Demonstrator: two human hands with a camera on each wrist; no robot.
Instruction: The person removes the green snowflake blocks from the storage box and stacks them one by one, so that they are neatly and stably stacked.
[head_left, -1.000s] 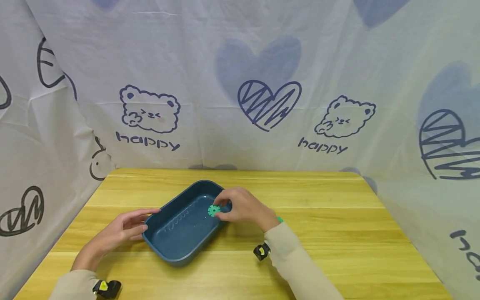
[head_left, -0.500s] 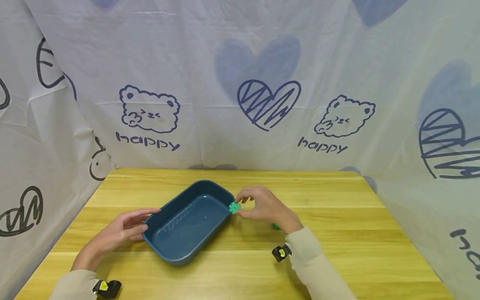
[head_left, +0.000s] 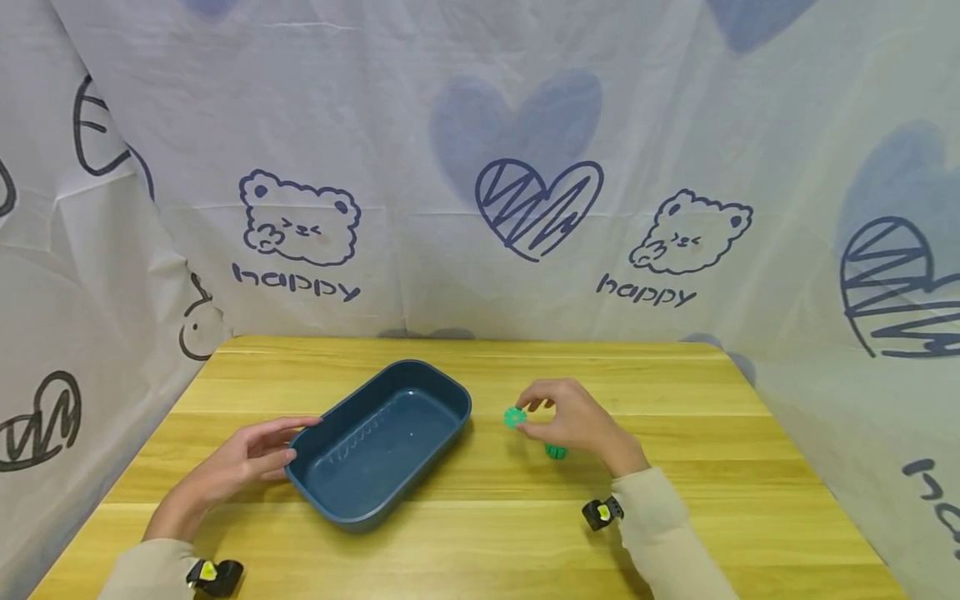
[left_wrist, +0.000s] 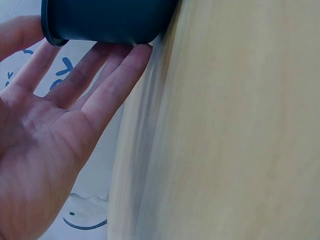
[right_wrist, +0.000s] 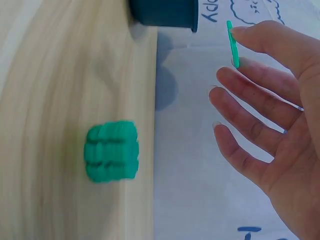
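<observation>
My left hand [head_left: 236,463] touches the near left end of a dark blue plastic bin [head_left: 352,518], its fingers straight. In the left wrist view the fingers [left_wrist: 120,80] reach along the bin's outer wall [left_wrist: 105,22], with the thumb at the rim. My right hand [head_left: 573,421] pinches a thin green notched disc [head_left: 514,417], like a snowflake building piece, between thumb and index finger. It is raised above the table, right of the bin. Edge-on, the disc [right_wrist: 233,44] also shows in the right wrist view, where the other fingers are spread. Below lies a green block of stacked notched pieces [right_wrist: 112,151].
The bin stands at an angle on a yellow wood-grain table [head_left: 675,392]; its inside holds nothing visible. A white cloth [head_left: 420,275] printed with hearts and bears hangs behind the table and at both sides. The green block [head_left: 556,452] rests close under my right hand.
My right hand has carried the green disc from above the bin's right end out to the right, uncovering the green block. My left hand and the bin have stayed in place.
</observation>
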